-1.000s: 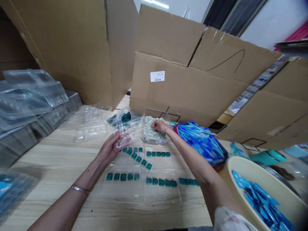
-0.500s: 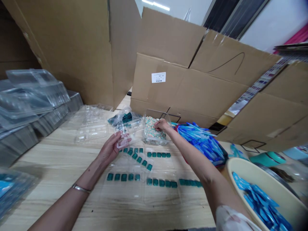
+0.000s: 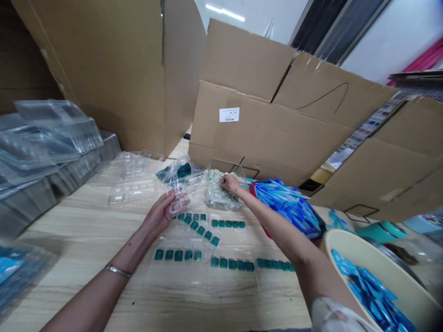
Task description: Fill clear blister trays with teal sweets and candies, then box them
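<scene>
- On the wooden table (image 3: pixel 72 272), both bare forearms reach forward from the bottom of the view.
- Left hand (image 3: pixel 159 214): palm turned up, fingers curled in a narrow grip around a small clear plastic tray (image 3: pixel 179 204), which sits across the fingers. A metal bangle (image 3: pixel 118 271) circles the wrist.
- Right hand (image 3: pixel 230 183): fingers pinched narrowly and dipped into a clear plastic box (image 3: pixel 221 197) of small pale patterned pieces (image 3: pixel 218 185). Whether they hold a piece, I cannot tell.
- Just below both hands: teal pieces (image 3: pixel 178 255) lie in rows on clear plastic sheets.
- Just behind the left hand: a clear plastic bag (image 3: pixel 175 171) with teal pieces inside.
- Right of the box: a heap of blue plastic pieces (image 3: pixel 287 207), and nearer the right arm, a beige basin (image 3: pixel 349 258) filled with more blue pieces (image 3: pixel 374 288).
- Far left: stacks of clear plastic trays (image 3: pixel 44 133).
- Behind the table: cardboard sheets (image 3: pixel 263 133) stand upright, one bearing a white label (image 3: pixel 229 115).
</scene>
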